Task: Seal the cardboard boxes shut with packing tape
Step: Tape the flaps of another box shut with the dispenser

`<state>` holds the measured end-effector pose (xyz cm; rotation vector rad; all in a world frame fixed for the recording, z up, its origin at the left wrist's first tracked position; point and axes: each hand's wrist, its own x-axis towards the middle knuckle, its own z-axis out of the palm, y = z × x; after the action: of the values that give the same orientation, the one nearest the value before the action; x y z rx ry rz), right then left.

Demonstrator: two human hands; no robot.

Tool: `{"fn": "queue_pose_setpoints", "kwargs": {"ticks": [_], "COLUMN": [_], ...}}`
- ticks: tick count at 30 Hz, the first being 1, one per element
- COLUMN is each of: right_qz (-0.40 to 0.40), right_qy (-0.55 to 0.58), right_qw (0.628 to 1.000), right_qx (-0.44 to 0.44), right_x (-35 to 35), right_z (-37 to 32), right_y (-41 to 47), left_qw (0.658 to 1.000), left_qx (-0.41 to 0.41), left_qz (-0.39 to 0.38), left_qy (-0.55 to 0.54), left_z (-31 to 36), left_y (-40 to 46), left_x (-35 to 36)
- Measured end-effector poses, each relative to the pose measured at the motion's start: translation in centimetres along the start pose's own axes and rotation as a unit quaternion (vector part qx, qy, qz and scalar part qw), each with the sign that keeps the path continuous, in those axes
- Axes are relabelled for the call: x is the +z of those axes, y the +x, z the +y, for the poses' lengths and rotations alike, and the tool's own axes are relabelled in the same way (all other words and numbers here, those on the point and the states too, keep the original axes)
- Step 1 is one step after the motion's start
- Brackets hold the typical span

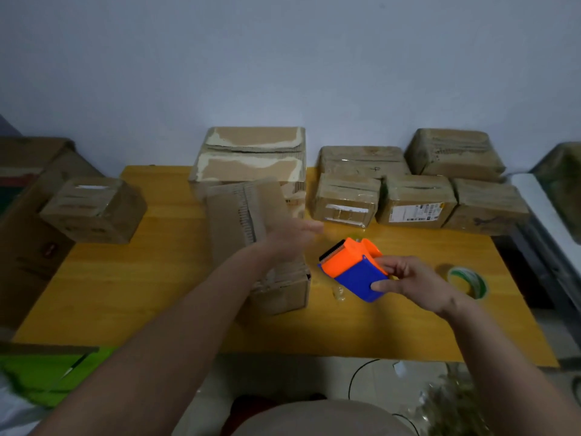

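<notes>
Your right hand (pixel 415 283) grips the tape dispenser (pixel 353 269), left hand (pixel 294 237) flat on the box (pixel 251 228): press flaps level before taping.

Bare worktop (pixel 132 297) lies open along the near edge and front left. A row of sealed boxes (pixel 418 201) blocks the far right, a large box (pixel 251 158) the far middle. A tape roll (pixel 467 281) sits at right.

Blurred cardboard box (pixel 251 234) mid-table beside orange-blue tape dispenser (pixel 353 269).
</notes>
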<state>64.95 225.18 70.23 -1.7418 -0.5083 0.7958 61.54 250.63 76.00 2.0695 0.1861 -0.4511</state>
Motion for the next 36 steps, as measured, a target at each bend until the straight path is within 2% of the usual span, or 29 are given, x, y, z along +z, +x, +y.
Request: {"fn": "queue_pose_setpoints", "kwargs": {"ticks": [2, 7, 15, 17, 20, 23, 27, 36], "right_qz": [-0.017, -0.056, -0.128, -0.154, -0.164, -0.153, -0.181, -0.202], "right_qy": [-0.007, 0.007, -0.028, -0.029, -0.039, -0.068, -0.142, -0.283], "right_qw": [1.0, 0.997, 0.984, 0.979, 0.976, 0.978, 0.962, 0.924], "right_qx": [0.005, 0.048, 0.121, 0.13, 0.135, 0.128, 0.144, 0.156], "right_x": [-0.1, -0.4, 1.3, 1.8, 2.9, 4.2, 4.9, 8.3], "right_z": [-0.2, -0.9, -3.2, -4.0, -5.4, -7.0, -8.1, -12.0], "right_y": [-0.2, -0.5, 0.3, 0.3, 0.5, 0.9, 0.5, 3.3], "left_qw": [0.998, 0.992, 0.947, 0.944, 0.934, 0.91, 0.866, 0.796], "left_qx": [-0.002, 0.008, -0.092, -0.09, -0.084, -0.088, -0.13, -0.152], "left_qz": [-0.036, -0.037, -0.007, 0.03, 0.13, 0.204, 0.278, 0.473], "left_qy": [-0.05, -0.123, -0.307, -0.315, -0.322, -0.349, -0.395, -0.345], "left_z": [0.4, -0.9, -2.7, -3.3, -4.4, -5.7, -8.1, -11.6], "left_y": [-0.7, -2.0, -4.2, -5.1, -5.9, -6.7, -9.1, -11.9], "left_x": [-0.1, -0.2, 0.1, 0.5, 1.7, 2.8, 3.2, 3.2]}}
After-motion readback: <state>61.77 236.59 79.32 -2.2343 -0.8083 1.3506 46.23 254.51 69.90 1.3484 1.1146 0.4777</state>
